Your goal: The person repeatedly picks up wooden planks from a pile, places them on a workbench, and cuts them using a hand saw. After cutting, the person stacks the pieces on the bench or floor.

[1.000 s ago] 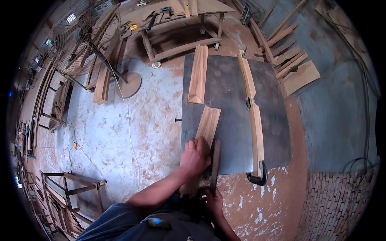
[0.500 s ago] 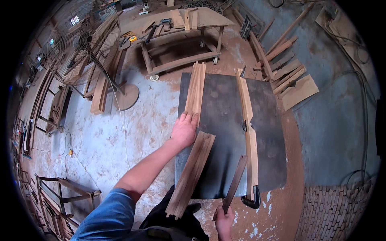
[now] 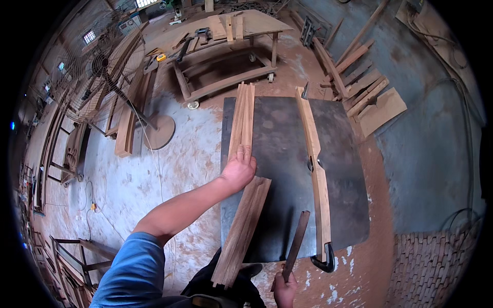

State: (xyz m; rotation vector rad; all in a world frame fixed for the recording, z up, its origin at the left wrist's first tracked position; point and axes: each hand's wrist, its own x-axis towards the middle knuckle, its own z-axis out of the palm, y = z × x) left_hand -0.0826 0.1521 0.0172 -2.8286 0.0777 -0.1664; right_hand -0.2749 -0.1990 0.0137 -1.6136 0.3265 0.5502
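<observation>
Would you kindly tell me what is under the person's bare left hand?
The bare left hand rests on the nearer part of a long, grooved brown wooden piece, which lies on a flat dark-grey tabletop. The wood directly beneath the hand is covered and cannot be seen.

Blocked on left by far board (image 3: pixel 244 113) under left hand (image 3: pixel 240 168) and by near board (image 3: pixel 240 233). Blocked on right by notched strip (image 3: pixel 321 200), with black clamp (image 3: pixel 329 256) at near end. Passable between, over dark tabletop (image 3: pixel 280 133). Narrowed toward near edge by dark bar (image 3: pixel 297 246) in right hand (image 3: pixel 285 289).
</observation>
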